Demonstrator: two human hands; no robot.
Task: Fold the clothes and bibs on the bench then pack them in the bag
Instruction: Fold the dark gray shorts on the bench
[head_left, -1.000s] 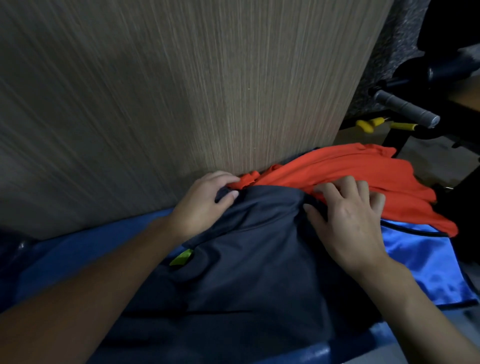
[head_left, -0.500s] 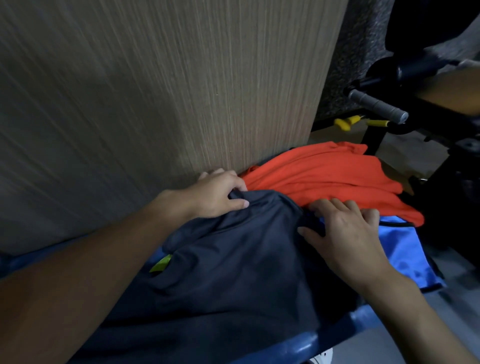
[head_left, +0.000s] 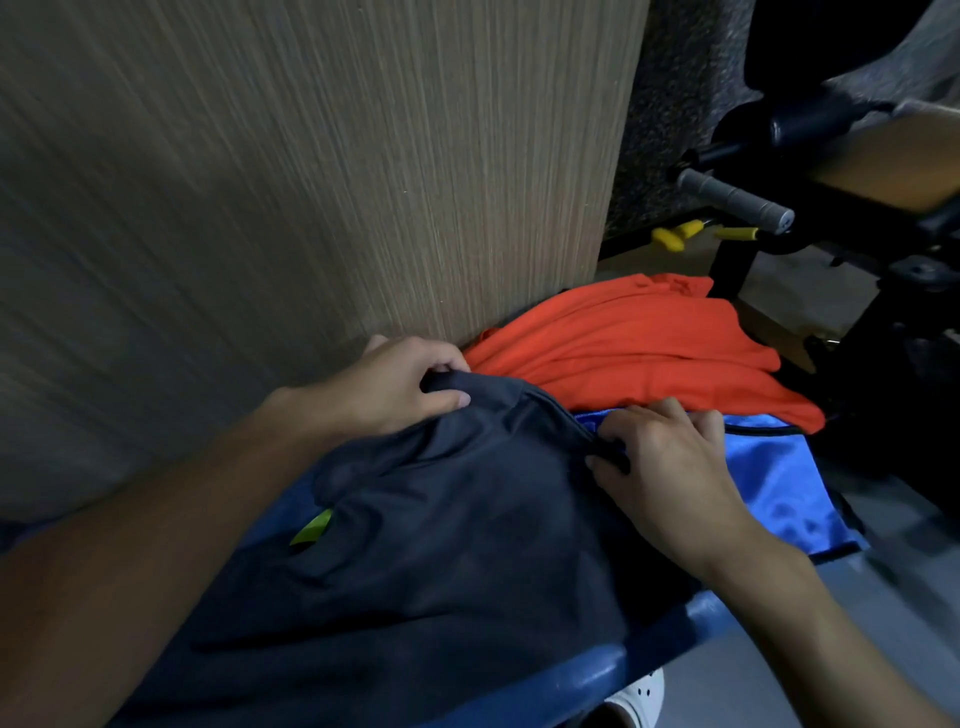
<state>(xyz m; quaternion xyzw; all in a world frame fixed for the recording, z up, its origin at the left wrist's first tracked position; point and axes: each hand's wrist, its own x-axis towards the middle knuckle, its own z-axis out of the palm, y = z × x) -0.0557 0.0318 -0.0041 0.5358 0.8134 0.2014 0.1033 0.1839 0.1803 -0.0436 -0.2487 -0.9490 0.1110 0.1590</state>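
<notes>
The dark garment lies on the bench, over its near edge; the left hand pinches its far hem, and the right hand pinches the corner over the blue bib. Keep both corners level and taut before folding over. Its green tag bears no legible writing.

Rumpled dark garment on bench
</notes>
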